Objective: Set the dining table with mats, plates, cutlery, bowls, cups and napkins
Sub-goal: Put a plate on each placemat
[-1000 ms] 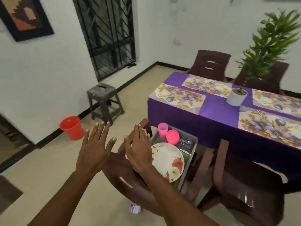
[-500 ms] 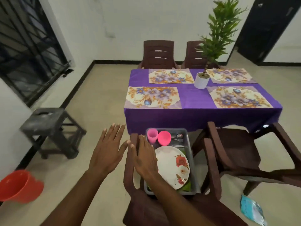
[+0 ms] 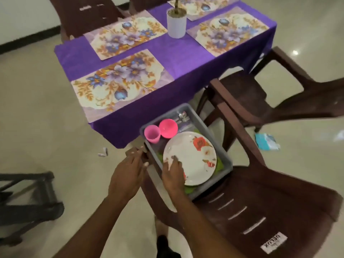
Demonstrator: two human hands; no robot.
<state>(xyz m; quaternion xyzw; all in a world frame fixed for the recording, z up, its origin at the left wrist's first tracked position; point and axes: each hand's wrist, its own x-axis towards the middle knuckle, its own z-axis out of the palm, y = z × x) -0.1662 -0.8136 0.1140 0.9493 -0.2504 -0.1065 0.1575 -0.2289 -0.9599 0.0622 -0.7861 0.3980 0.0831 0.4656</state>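
Observation:
A grey tray [image 3: 226, 158] sits on the seat of a brown plastic chair [image 3: 260, 211] beside the purple-clothed table [image 3: 178, 58]. In the tray lie a white plate with red flowers [image 3: 193, 155], a pink cup [image 3: 152, 134], a pink bowl [image 3: 168, 127], spoons [image 3: 183, 116] and green napkins [image 3: 218, 164] under the plate. My right hand [image 3: 173, 174] rests its fingers on the plate's near left rim. My left hand [image 3: 128, 170] reaches with straight fingers to the chair arm by the tray's left wall. Several floral mats [image 3: 119, 82] lie on the table with nothing on them.
A white plant pot [image 3: 176, 23] stands mid-table. A second brown chair [image 3: 251, 97] stands to the right of the tray, and another [image 3: 83, 13] at the far side. A dark stool [image 3: 28, 198] is at left. A blue wrapper [image 3: 267, 141] lies on the floor.
The view has dropped and closed in on the tray. Both hands moved down and forward: the right now touches the plate, the left reaches the chair arm by the tray.

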